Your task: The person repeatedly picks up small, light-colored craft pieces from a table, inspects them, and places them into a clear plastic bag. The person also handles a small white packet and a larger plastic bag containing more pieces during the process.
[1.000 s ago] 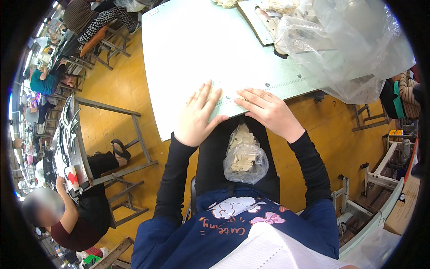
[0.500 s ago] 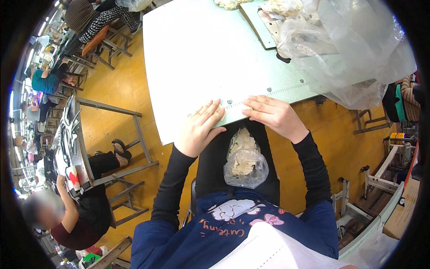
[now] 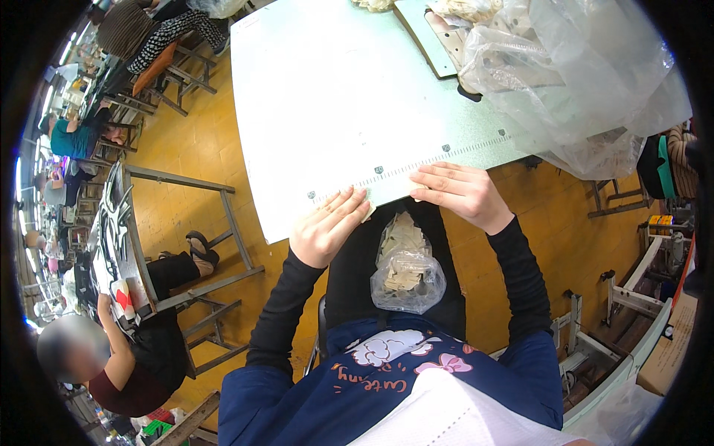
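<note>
My left hand (image 3: pixel 324 227) is at the near edge of the white table (image 3: pixel 297 97), its fingers held together and its thumb tucked beneath. A small pale flat piece (image 3: pixel 370 212) pokes out at its fingertips. To the right, my right hand (image 3: pixel 462 195) bends over the same edge with its fingers closed together; whatever lies under them is hidden. A ruler scale (image 3: pixel 416 162) runs along the tabletop just beyond both hands. On my lap rests a clear plastic bag (image 3: pixel 407 286) full of small cream-coloured flat pieces.
Large clear plastic bags (image 3: pixel 565 82) cover the table's right side, beside a pale board (image 3: pixel 425 37) and cream pieces. A metal-framed workbench (image 3: pixel 141 260) stands left, where a co-worker (image 3: pixel 126 364) sits. Metal frames (image 3: pixel 632 297) stand at the right.
My left hand has drawn back toward me, its thumb now tucked under and a pale piece showing at its fingertips. My right hand has slid slightly right and nearer, uncovering more of the scale.
</note>
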The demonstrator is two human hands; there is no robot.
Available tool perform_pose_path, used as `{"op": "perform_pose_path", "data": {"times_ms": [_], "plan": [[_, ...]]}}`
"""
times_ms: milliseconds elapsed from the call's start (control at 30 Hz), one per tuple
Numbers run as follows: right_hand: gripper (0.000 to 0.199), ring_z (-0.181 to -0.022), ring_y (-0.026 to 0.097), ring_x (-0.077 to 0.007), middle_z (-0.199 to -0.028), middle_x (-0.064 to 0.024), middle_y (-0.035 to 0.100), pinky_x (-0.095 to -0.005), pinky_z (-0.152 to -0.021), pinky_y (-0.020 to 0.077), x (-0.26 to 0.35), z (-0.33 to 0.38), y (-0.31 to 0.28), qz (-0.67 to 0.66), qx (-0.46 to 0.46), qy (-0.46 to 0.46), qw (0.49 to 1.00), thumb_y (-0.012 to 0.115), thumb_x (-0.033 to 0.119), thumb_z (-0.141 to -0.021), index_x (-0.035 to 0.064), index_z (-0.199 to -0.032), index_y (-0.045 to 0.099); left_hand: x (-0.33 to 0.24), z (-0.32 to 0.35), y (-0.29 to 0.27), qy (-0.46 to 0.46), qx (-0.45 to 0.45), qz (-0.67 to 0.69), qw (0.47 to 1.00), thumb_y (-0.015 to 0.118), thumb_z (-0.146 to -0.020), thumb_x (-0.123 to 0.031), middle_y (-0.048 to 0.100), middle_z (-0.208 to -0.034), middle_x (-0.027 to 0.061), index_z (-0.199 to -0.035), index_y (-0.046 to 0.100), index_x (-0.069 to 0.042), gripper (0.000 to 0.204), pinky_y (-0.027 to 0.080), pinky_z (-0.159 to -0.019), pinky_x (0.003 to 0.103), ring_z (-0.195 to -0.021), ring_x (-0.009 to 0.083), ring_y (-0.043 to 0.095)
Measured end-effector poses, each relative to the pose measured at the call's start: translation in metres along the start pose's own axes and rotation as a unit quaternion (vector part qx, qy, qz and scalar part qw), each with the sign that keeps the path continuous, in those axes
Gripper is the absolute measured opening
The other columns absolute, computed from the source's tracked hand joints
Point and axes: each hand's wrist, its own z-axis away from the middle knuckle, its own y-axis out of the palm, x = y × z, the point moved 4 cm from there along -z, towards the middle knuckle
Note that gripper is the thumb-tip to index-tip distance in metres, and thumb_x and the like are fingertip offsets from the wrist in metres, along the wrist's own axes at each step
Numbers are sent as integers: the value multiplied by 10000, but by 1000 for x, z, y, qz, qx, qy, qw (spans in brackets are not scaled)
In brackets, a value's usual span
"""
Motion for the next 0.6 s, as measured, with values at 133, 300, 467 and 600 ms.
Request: {"op": "perform_pose_path", "data": {"times_ms": [133,300,467,600], "plan": [[227,-1013,711,-199,-1077,-41,739,-336,-894,586,-3,6,-3,-7,-28,-8,1000,701,100,-797,113,-1017,754,-2,2,-2,8,-6,21,1000,734,-790,-4,742,-1054,121,-970,745,-14,180,577,-919,363,-1039,260,711],[209,-988,719,-207,-1037,-55,744,-340,-880,594,-5,8,-3,-19,-36,-8,999,709,93,-791,100,-995,753,3,4,-4,-22,-23,99,995,700,-803,27,748,-1031,112,-972,746,-13,180,580,-920,365,-1011,253,721],[197,-970,724,-213,-1018,-63,745,-339,-870,597,-6,6,-5,-28,-45,-9,999,697,81,-799,89,-989,750,8,2,-7,-45,-14,142,989,698,-807,34,747,-1004,97,-995,737,-22,200,589,-883,339,-974,238,726],[190,-935,731,-224,-993,-74,747,-335,-838,601,-8,4,-6,-48,-66,13,997,696,64,-795,76,-977,750,13,-4,-14,-149,-15,210,966,688,-833,51,748,-996,106,-995,717,2,172,589,-830,302,-904,223,732]]}}
